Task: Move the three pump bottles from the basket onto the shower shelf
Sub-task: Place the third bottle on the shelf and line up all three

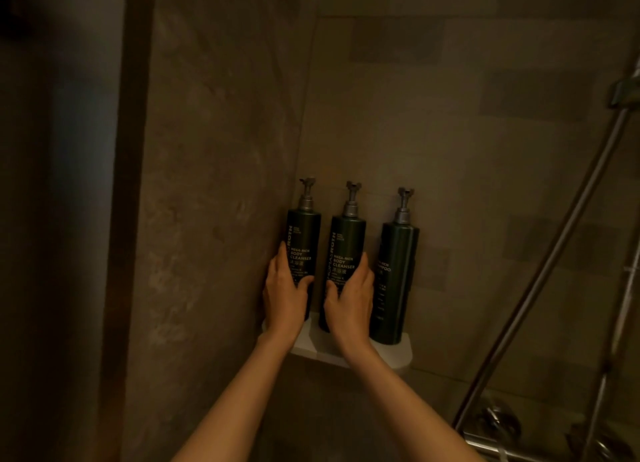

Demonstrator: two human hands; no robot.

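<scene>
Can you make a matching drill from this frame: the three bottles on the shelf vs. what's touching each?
Things:
1. left bottle
2. middle bottle
3. right bottle

States:
A. gripped by the right hand
B. standing free, no hand on it
C. gripped by the left hand

All three stand upright on the shelf.

Pairs: 1-C, 2-A, 3-B
</scene>
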